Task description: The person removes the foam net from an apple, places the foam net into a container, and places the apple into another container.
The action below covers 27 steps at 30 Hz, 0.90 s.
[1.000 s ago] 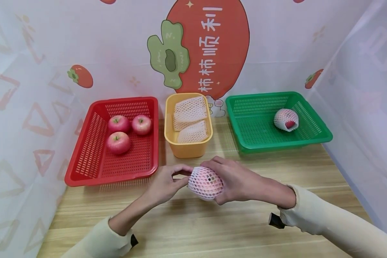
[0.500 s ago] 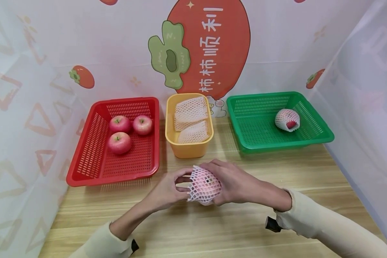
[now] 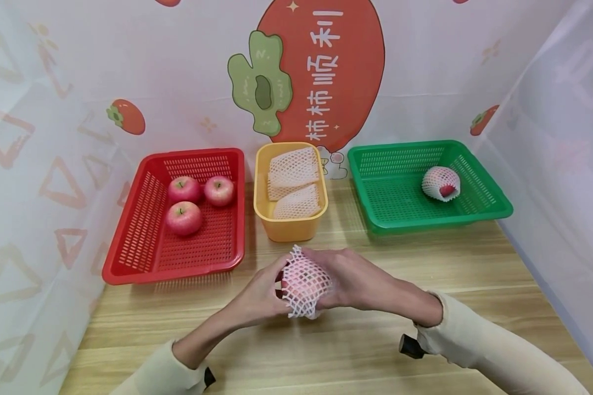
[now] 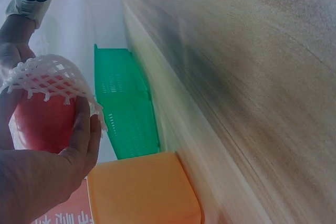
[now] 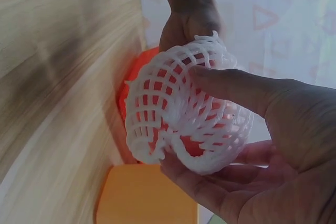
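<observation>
Between both hands, over the wooden table, is an apple (image 4: pixel 44 121) in a white foam net sleeve (image 3: pixel 306 282). The net covers its right side; bare red skin shows at the left, where the net's edge flares out. My left hand (image 3: pixel 259 293) curls its fingers and thumb round that bare end, fingertips at the net's edge. From the right, my right hand (image 3: pixel 358 280) grips the netted part. In the right wrist view its thumb presses on the net and its fingers lie beneath, near the gathered end of the sleeve.
A red basket (image 3: pixel 178 266) with 3 bare apples stands at the left. Behind the hands, a yellow bin (image 3: pixel 289 227) holds several foam nets. At the right, a green basket (image 3: pixel 390 200) contains one netted apple (image 3: pixel 441 184). A printed cloth backdrop (image 3: pixel 178 66) rises behind them.
The left hand has gone from pinching the net's edge to curling round the apple's bare end. The net's left edge has spread wider, and the apple has shifted slightly left with both hands.
</observation>
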### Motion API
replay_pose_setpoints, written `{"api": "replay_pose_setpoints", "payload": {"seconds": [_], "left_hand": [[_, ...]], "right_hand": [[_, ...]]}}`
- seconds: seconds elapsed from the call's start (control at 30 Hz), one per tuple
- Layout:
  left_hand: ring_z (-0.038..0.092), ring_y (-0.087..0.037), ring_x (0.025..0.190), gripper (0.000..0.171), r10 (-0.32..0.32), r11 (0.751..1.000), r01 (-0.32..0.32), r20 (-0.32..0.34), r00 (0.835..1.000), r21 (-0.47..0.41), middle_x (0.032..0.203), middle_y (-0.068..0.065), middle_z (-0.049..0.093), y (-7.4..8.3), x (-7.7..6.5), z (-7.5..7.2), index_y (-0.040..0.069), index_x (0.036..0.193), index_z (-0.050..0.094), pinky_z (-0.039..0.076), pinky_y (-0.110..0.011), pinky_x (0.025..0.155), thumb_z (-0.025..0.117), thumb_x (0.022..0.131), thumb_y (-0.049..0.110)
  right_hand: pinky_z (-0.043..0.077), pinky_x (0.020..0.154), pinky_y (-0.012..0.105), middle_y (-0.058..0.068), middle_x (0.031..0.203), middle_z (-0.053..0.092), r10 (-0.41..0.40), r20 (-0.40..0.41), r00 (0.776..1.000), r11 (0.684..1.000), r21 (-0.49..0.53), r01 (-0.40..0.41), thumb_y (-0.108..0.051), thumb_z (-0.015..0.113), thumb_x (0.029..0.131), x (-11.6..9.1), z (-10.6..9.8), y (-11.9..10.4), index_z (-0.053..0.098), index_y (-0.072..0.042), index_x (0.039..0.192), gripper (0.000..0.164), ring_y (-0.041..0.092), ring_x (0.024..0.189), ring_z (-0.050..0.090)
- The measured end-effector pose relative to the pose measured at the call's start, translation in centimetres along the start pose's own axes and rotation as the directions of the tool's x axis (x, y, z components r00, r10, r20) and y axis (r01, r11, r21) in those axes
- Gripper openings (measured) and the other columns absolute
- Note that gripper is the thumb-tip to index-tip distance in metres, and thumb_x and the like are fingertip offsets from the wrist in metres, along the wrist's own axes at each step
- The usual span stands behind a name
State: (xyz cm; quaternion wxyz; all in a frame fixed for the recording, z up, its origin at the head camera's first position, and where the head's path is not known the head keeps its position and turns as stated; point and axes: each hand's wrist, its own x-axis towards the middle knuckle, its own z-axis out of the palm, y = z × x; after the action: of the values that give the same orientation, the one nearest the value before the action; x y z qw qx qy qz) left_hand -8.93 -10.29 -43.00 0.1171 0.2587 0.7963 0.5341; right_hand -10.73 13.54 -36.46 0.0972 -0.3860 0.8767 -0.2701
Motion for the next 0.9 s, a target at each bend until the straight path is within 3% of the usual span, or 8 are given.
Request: {"api": "replay_pose_setpoints", "payload": {"seconds": [0.13,0.4,0.53,0.8,0.9], "left_hand": [[0.061,-0.022,0.12,0.084,-0.002,0.998,0.004,-0.03,1.0,0.065,0.132,-0.007,0.065,0.0,0.0,-0.3,0.008,0.148,0.052,0.052,-0.039,0.105,0.09,0.073,0.016],[0.057,-0.032,0.128,0.091,-0.045,0.988,0.057,-0.081,0.996,0.147,0.14,-0.017,0.061,0.0,-0.2,-1.0,0.0,0.151,0.049,0.046,-0.054,0.11,0.084,0.067,0.007],[0.057,-0.034,0.128,0.091,-0.061,0.983,0.075,-0.091,0.994,0.17,0.141,-0.019,0.06,0.0,-0.1,-1.2,-0.001,0.151,0.049,0.045,-0.056,0.111,0.086,0.068,0.006],[0.063,-0.025,0.12,0.083,-0.074,0.968,0.099,-0.117,0.99,0.229,0.135,-0.008,0.066,0.2,-0.2,-1.8,0.01,0.148,0.055,0.051,-0.05,0.104,0.089,0.072,0.01],[0.064,-0.021,0.117,0.079,-0.068,0.967,0.093,-0.111,0.991,0.236,0.134,-0.004,0.067,0.1,-0.4,-1.9,0.015,0.146,0.057,0.053,-0.047,0.102,0.092,0.075,0.016]], "right_hand": [[0.06,0.093,0.036,0.01,0.133,0.072,-0.018,-0.031,0.999,1.0,0.018,0.018,-0.027,0.098,0.076,0.0,-0.3,0.2,0.057,0.0,0.15,0.089,0.018,0.114,0.071],[0.062,0.085,0.03,0.007,0.121,0.078,-0.017,-0.123,0.992,0.999,0.036,0.022,-0.012,0.091,0.083,-0.1,-0.6,0.6,0.075,-0.003,0.128,0.049,0.016,0.108,0.075],[0.062,0.082,0.026,0.003,0.112,0.08,-0.031,-0.17,0.985,0.997,0.058,0.041,-0.008,0.089,0.084,0.0,-0.5,0.6,0.081,-0.006,0.118,0.035,0.013,0.102,0.076],[0.064,0.077,0.028,0.006,0.101,0.081,-0.105,-0.244,0.964,0.994,-0.008,0.107,0.001,0.088,0.083,-0.1,-1.1,0.5,0.084,-0.004,0.106,0.024,0.016,0.094,0.079],[0.064,0.076,0.03,0.005,0.1,0.082,-0.087,-0.255,0.963,0.996,-0.01,0.087,0.001,0.089,0.081,-0.3,-1.8,0.3,0.084,-0.005,0.106,0.026,0.016,0.092,0.079]]}}
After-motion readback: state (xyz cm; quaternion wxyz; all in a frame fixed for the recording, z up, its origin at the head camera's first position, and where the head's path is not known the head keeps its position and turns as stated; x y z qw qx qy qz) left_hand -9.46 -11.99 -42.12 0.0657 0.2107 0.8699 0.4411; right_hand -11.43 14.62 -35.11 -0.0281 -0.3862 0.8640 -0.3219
